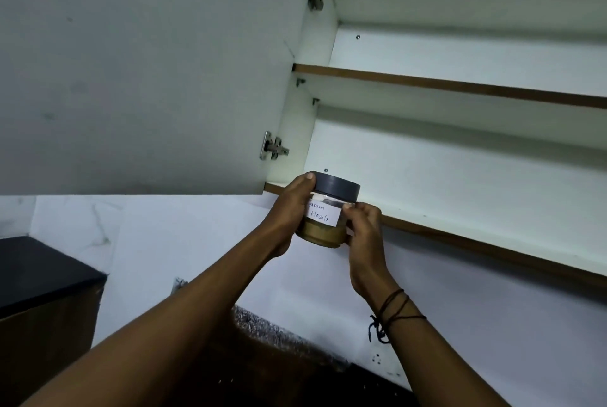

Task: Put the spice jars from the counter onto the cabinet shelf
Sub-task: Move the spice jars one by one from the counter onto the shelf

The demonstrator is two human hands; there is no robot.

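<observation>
1 head view, angled up, close to the open cabinet (460,157).

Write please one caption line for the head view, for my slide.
Both hands, left hand and right hand, lift a Garam Masala jar toward the open cabinet's bottom shelf.

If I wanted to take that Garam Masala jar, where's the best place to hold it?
Grip the jar round its clear wall, below the grey lid, coming from the two sides as the left hand and right hand do. It is upright and round, so opposite sides give an even hold; the lid alone might turn.
</observation>
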